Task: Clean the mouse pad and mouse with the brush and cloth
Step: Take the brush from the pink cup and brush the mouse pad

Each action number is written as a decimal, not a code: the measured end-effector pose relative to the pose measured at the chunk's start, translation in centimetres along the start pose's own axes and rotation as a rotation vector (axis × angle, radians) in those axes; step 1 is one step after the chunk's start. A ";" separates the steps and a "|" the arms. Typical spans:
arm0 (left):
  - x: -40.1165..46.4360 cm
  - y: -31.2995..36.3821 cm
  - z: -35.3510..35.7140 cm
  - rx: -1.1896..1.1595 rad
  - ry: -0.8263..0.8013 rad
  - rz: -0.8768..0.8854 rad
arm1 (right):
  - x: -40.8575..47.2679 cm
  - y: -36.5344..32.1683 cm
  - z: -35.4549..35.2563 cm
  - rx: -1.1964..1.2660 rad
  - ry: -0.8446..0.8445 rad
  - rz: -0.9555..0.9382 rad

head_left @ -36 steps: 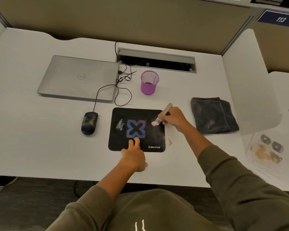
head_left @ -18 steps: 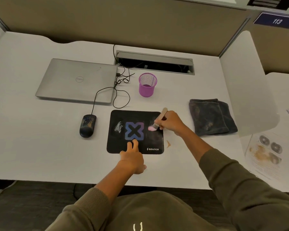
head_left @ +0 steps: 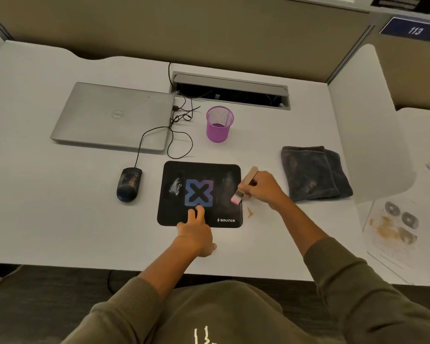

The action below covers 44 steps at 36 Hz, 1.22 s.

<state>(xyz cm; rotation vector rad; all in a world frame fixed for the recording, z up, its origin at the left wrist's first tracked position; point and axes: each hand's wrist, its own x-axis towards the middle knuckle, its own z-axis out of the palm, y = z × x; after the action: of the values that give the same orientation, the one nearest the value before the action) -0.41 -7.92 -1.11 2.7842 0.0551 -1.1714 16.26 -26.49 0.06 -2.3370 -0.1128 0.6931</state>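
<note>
A black mouse pad (head_left: 209, 175) with a blue X lies on the white desk, with a whitish smear on its left part. My left hand (head_left: 196, 232) presses two fingers on the pad's near edge. My right hand (head_left: 263, 188) grips a small brush (head_left: 243, 186) with a wooden handle; its pink bristles touch the pad's right edge. A dark wired mouse (head_left: 129, 184), speckled with dirt, sits left of the pad. A folded dark cloth (head_left: 313, 173) lies to the right.
A shut silver laptop (head_left: 114, 115) lies at the back left, with the mouse cable looped beside it. A purple mesh cup (head_left: 219, 124) stands behind the pad. A brown stain (head_left: 250, 213) marks the desk right of the pad. Stained papers (head_left: 392, 227) lie far right.
My right hand has swept the brush from the pad's right-centre out to its right edge. My left hand stays pressed on the pad's near edge.
</note>
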 end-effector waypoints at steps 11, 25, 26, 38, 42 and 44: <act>0.1 0.0 0.2 0.006 0.006 -0.003 | -0.8 0.3 0.0 -0.124 0.039 -0.031; 0.1 -0.1 0.4 0.003 0.026 -0.005 | -1.5 -0.1 -0.4 -0.212 -0.084 -0.044; 0.0 -0.1 0.3 -0.001 0.027 -0.004 | -1.4 0.0 -0.7 -0.196 -0.059 -0.046; -0.4 0.0 -0.2 -0.001 0.015 -0.003 | -3.8 0.3 1.3 0.009 0.061 -0.141; -0.4 0.0 -0.2 -0.017 0.016 -0.006 | -5.3 1.7 1.7 -0.041 -0.025 -0.127; -0.4 0.0 -0.2 -0.021 0.016 -0.002 | -5.7 2.3 1.4 -0.057 -0.033 -0.131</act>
<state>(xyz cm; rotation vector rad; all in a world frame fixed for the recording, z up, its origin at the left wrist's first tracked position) -0.55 -7.90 -0.74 2.7768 0.0716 -1.1421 10.45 -28.85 0.24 -2.3485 -0.3013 0.6716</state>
